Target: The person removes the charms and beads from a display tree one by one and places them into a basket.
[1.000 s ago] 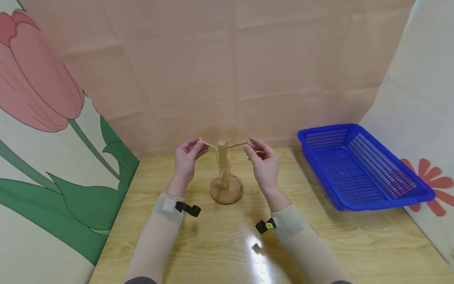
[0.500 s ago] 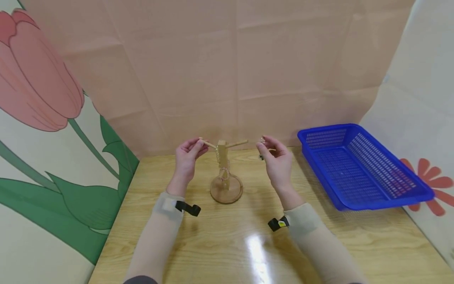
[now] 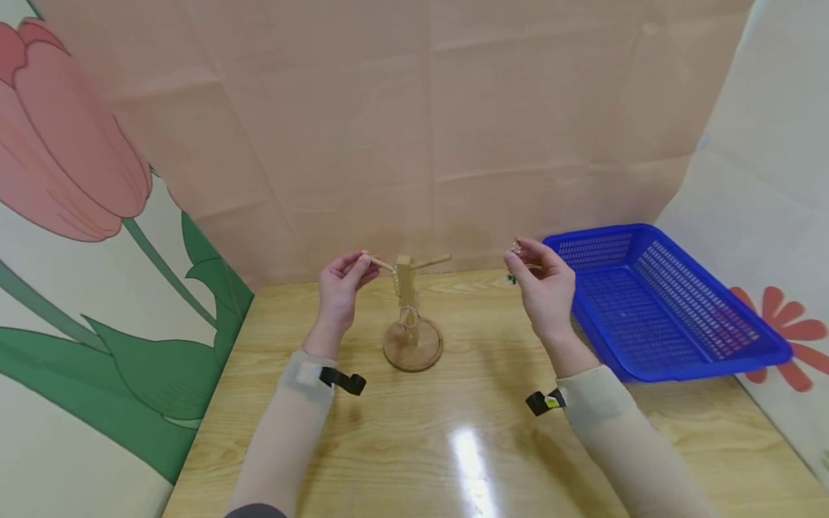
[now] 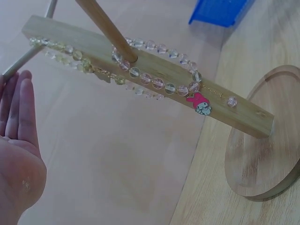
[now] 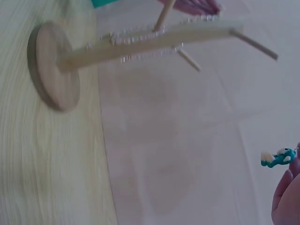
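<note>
A wooden bracelet stand [image 3: 406, 288] with a round base [image 3: 395, 351] and several pegs stands upright on the table. Beaded bracelets hang on it; in the left wrist view one clear and pink bracelet [image 4: 158, 83] carries a pink-hooded charm [image 4: 200, 103]. At the end of the upper left peg [image 3: 381, 262], my left hand [image 3: 338, 295] pinches the wood between thumb and fingers. My right hand [image 3: 547, 291] pinches a small beaded bracelet [image 3: 516, 248], apart from the stand. Its green and white charm [image 5: 277, 158] dangles in the right wrist view; most of that bracelet is hidden by the fingers.
A blue plastic basket [image 3: 602, 367] stands on the right of the table [image 3: 414, 446], just behind my right hand. A pinkish cloth backdrop [image 3: 363, 144] rises close behind the stand.
My right hand has drawn away from the upper right peg, moving right toward the basket with the bracelet, leaving that peg bare. My left hand stays on its peg.
</note>
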`<state>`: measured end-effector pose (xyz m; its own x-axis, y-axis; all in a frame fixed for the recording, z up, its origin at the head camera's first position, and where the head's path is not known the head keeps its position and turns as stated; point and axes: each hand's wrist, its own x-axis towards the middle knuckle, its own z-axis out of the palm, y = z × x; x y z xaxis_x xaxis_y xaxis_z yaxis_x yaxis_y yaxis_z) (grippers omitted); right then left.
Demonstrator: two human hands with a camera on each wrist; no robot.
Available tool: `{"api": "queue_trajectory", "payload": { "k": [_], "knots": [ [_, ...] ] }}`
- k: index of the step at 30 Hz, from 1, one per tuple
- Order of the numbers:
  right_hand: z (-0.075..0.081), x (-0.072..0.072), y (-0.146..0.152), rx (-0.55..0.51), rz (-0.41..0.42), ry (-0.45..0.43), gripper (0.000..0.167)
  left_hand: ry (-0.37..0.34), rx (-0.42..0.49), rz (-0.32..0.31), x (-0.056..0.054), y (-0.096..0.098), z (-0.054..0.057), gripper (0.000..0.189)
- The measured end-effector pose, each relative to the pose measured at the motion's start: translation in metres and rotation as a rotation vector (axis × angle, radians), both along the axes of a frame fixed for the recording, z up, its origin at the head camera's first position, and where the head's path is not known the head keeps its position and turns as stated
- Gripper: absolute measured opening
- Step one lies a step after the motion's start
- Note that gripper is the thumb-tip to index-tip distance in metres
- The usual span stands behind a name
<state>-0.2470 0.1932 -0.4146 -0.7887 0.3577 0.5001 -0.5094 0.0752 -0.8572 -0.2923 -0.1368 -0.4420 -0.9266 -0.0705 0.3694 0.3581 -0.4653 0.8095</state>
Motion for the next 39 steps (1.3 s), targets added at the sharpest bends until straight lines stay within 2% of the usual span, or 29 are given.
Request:
{"api": "queue_trajectory", "payload": {
  "k": [5, 9, 12, 19, 25, 31, 37, 39],
  "knots": [
    [0.003, 0.000, 0.027, 0.068, -0.008, -0.051, 0.031, -0.001, -0.012, -0.004, 0.000, -0.001, 0.000, 0.022],
    [0.006, 0.000, 0.051, 0.107, -0.042, -0.119, 0.033, -0.007, -0.004, -0.011, 0.000, 0.000, 0.001, 0.011],
    [0.007, 0.000, 0.070, 0.152, -0.063, -0.153, 0.035, -0.006, 0.000, -0.015, -0.001, 0.002, 0.002, 0.014],
    [0.005, 0.002, 0.109, 0.299, -0.075, -0.269, 0.041, -0.012, 0.000, -0.019, 0.002, 0.000, 0.000, 0.015],
    [0.006, 0.004, 0.139, 0.422, -0.097, -0.322, 0.047, -0.044, -0.010, -0.020, 0.006, -0.003, -0.003, 0.010],
    [0.013, -0.003, 0.173, 0.541, -0.094, -0.396, 0.054, -0.051, -0.031, -0.009, 0.006, 0.000, 0.000, 0.008],
    [0.010, -0.013, 0.197, 0.602, -0.103, -0.446, 0.054, -0.044, -0.029, -0.001, 0.003, 0.003, 0.002, 0.039],
    [0.009, -0.013, 0.203, 0.631, -0.103, -0.458, 0.054, -0.044, -0.035, 0.000, 0.002, 0.003, 0.002, 0.040]
  ]
}}
